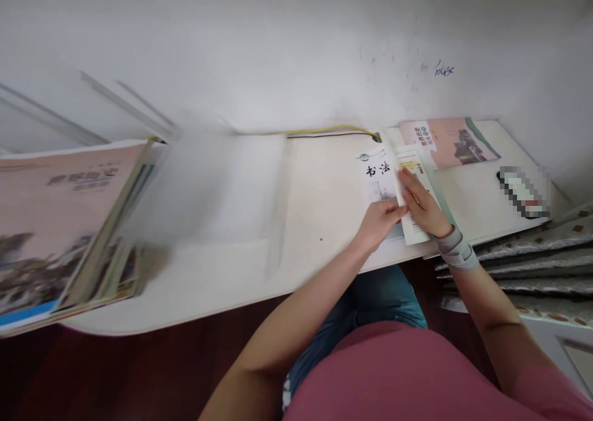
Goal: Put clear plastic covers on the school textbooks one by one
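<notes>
Both my hands meet over a small stack of booklets on the white desk (306, 198). My left hand (378, 222) pinches the lower edge of a white booklet (377, 174) printed with black characters. My right hand (422, 203), with a grey band on its wrist, lies with closed fingers on a cream and yellow booklet (414, 161) beside it, gripping its edge. A pink textbook (447, 141) lies flat further back on the right.
A slanted pile of large pink textbooks (65, 223) fills the desk's left end. A yellow and black cable (324, 130) runs along the wall. A blurred-out object (525, 191) sits at the right edge. Patterned fabric (532, 260) lies to the right, below the desk.
</notes>
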`<control>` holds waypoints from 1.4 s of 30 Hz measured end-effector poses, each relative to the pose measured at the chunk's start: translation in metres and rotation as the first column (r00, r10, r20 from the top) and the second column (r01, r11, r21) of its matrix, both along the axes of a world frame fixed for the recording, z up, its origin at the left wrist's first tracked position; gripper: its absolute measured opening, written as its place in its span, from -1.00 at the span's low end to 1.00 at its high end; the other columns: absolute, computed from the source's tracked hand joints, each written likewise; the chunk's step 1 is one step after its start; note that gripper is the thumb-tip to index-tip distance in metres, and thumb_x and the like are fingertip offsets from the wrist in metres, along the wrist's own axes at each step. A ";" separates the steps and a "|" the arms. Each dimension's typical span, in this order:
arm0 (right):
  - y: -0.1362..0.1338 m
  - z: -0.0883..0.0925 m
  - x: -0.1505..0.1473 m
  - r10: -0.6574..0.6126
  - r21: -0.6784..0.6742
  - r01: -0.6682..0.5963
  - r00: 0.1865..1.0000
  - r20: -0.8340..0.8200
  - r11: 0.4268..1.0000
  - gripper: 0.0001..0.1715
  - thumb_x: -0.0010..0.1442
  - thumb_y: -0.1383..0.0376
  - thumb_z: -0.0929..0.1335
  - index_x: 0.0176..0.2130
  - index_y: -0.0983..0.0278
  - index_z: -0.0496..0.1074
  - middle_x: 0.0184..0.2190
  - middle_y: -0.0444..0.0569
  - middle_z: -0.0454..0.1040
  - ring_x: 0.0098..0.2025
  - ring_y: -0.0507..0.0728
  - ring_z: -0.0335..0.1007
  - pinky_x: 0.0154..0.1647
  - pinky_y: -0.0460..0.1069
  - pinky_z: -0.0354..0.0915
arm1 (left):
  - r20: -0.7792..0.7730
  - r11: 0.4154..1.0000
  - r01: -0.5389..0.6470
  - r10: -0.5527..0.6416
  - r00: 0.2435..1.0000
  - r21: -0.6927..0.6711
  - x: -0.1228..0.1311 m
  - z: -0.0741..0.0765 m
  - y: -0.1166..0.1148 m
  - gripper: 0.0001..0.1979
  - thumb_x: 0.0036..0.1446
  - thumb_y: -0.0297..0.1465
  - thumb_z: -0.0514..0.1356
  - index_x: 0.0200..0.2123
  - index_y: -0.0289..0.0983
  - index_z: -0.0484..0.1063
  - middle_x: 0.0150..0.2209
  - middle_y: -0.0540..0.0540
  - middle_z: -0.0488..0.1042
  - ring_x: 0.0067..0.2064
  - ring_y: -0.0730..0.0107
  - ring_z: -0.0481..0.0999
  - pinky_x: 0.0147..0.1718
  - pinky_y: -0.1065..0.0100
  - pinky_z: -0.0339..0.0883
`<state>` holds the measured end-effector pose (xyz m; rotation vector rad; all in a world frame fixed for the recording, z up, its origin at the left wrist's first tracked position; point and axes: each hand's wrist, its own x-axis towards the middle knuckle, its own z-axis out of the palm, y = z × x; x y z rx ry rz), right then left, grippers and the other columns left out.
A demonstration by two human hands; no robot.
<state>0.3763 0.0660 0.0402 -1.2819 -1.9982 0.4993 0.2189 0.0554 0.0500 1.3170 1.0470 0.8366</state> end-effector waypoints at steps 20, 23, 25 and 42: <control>-0.024 0.029 -0.017 -0.059 0.222 -0.074 0.839 0.541 0.972 -0.35 0.32 0.00 0.17 0.31 0.12 0.12 0.36 0.06 0.06 0.41 0.31 -0.17 0.32 0.37 -0.13 | -0.470 0.941 0.009 0.160 0.868 0.339 -0.025 -0.005 0.017 -0.69 0.23 -0.25 0.08 -0.53 -0.23 0.21 -0.50 0.01 0.32 -0.40 0.38 0.35 -0.33 0.31 0.26; -0.002 0.008 -0.035 0.103 0.071 -0.181 0.793 0.601 0.981 -0.30 0.26 -0.09 0.20 0.27 0.14 0.20 0.37 0.08 0.03 0.41 0.38 -0.19 0.28 0.42 -0.11 | -0.651 0.878 0.086 0.280 0.705 0.471 -0.067 -0.009 0.015 -0.71 0.26 -0.20 0.07 -0.32 -0.30 0.43 -0.10 -0.23 0.48 0.00 0.15 0.43 -0.01 0.17 0.28; 0.007 -0.003 -0.048 0.165 0.028 -0.232 0.766 0.621 0.972 -0.30 0.26 -0.09 0.21 0.26 0.17 0.23 0.37 0.10 0.02 0.40 0.42 -0.21 0.26 0.46 -0.13 | -0.736 0.850 0.121 0.363 0.572 0.513 -0.098 -0.015 0.010 -0.60 0.29 -0.17 0.01 -0.04 -0.32 0.43 0.18 -0.31 0.33 0.25 0.00 0.22 0.17 0.03 0.13; 0.008 -0.010 -0.107 0.207 -0.005 -0.293 0.662 0.721 0.956 -0.40 0.30 0.03 0.21 0.20 0.27 0.30 0.27 0.24 0.23 0.32 0.46 0.03 0.22 0.53 -0.12 | -0.825 0.873 0.083 0.418 0.381 0.481 -0.160 -0.045 -0.008 -0.29 0.34 -0.06 -0.27 0.33 -0.47 -0.01 0.19 -0.43 0.34 0.25 0.09 0.28 0.26 -0.04 -0.08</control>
